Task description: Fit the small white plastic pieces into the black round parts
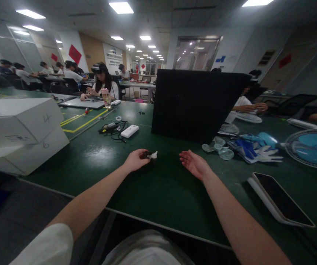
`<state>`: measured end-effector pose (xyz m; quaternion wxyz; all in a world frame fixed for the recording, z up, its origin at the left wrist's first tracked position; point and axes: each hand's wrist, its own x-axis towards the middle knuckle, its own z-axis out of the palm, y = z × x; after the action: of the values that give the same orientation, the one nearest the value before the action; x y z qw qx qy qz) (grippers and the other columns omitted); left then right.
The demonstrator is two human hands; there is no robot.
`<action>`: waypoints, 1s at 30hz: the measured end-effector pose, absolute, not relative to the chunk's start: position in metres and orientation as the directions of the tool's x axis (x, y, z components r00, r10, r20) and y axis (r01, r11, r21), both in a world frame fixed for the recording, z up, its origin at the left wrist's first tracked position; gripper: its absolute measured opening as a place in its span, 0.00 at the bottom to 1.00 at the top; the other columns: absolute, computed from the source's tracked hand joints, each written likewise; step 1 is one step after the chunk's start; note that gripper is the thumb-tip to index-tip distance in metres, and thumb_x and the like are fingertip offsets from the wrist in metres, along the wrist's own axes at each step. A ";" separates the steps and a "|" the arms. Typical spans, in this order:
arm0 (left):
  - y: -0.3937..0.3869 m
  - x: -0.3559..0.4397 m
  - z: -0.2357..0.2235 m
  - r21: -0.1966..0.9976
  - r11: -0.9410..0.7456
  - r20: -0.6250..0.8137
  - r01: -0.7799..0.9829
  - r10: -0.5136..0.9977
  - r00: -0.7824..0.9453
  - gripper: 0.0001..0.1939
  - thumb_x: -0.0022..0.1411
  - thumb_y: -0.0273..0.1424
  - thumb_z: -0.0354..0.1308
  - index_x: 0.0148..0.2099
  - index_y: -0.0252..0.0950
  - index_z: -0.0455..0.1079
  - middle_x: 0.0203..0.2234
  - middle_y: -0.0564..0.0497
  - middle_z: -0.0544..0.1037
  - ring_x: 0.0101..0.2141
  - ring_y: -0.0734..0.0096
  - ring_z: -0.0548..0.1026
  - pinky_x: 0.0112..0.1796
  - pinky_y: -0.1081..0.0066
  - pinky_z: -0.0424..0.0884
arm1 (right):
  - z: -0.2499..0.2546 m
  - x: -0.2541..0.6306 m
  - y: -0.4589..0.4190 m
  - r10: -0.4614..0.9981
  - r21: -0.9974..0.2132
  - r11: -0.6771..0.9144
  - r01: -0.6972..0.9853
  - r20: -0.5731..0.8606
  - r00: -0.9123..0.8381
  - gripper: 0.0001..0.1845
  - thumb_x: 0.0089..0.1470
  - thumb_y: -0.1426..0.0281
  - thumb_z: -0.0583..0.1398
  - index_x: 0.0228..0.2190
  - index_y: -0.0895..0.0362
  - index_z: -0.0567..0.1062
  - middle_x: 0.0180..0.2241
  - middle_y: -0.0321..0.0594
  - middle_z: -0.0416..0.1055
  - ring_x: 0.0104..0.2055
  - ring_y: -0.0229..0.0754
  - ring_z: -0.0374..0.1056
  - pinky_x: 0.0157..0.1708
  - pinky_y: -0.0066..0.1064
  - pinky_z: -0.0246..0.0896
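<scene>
My left hand (136, 160) is closed around a small dark part with a white tip (153, 156), just above the green table or resting on it; I cannot tell which. The white end points to the right, and my fingers hide some of the dark body. To its right, my right hand (193, 163) is open and empty, with its fingers stretched toward the left and the palm facing inward. Beyond my right hand lies a clear fan blade (218, 148) on the table.
A tall black panel (194, 105) stands ahead. White boxes (25, 132) are stacked at left. A white power bank (130, 131) lies by black cables (114, 129). Gloves (254, 151), a fan grille (312, 147) and a phone (282, 198) lie at right. Co-workers sit beyond.
</scene>
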<state>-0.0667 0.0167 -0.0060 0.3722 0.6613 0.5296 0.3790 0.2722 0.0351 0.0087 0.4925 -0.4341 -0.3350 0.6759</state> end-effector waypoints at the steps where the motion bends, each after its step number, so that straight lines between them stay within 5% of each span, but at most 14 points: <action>1: 0.018 -0.080 -0.007 0.902 -0.138 0.094 0.410 0.988 0.124 0.28 0.54 0.35 0.68 0.58 0.36 0.73 0.44 0.43 0.83 0.44 0.61 0.81 0.49 0.62 0.75 | 0.008 0.273 0.036 0.954 -0.871 -0.298 -0.391 -0.266 -0.134 0.12 0.66 0.62 0.58 0.39 0.55 0.78 0.39 0.44 0.81 0.37 0.40 0.77 0.33 0.30 0.74; 12: 0.001 -0.237 -0.005 0.924 0.016 0.120 0.381 0.936 -0.332 0.27 0.54 0.38 0.69 0.55 0.35 0.73 0.47 0.42 0.82 0.44 0.60 0.82 0.46 0.63 0.78 | 0.008 0.277 0.035 0.949 -0.835 -0.313 -0.452 -0.291 -0.120 0.09 0.64 0.67 0.58 0.34 0.56 0.77 0.38 0.44 0.80 0.36 0.41 0.76 0.35 0.31 0.74; 24: 0.007 -0.257 -0.015 0.858 0.061 0.159 0.509 0.912 -0.378 0.34 0.53 0.47 0.67 0.57 0.34 0.73 0.40 0.45 0.83 0.38 0.62 0.81 0.41 0.67 0.75 | 0.013 0.271 0.029 0.962 -0.871 -0.271 -0.409 -0.250 -0.105 0.04 0.59 0.73 0.61 0.34 0.55 0.78 0.36 0.43 0.80 0.35 0.41 0.76 0.33 0.31 0.74; 30: 0.007 -0.260 -0.014 0.672 0.096 0.316 0.735 0.860 -0.401 0.29 0.58 0.43 0.64 0.60 0.39 0.70 0.48 0.44 0.79 0.38 0.63 0.78 0.44 0.65 0.73 | 0.012 0.272 0.031 0.962 -0.870 -0.273 -0.411 -0.245 -0.120 0.04 0.60 0.72 0.61 0.34 0.55 0.78 0.36 0.44 0.80 0.35 0.41 0.75 0.33 0.31 0.74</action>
<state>-0.2603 0.0066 -0.0138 0.0783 0.5415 0.7361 0.3986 0.2719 0.0306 0.0121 0.5086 -0.4257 -0.3237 0.6748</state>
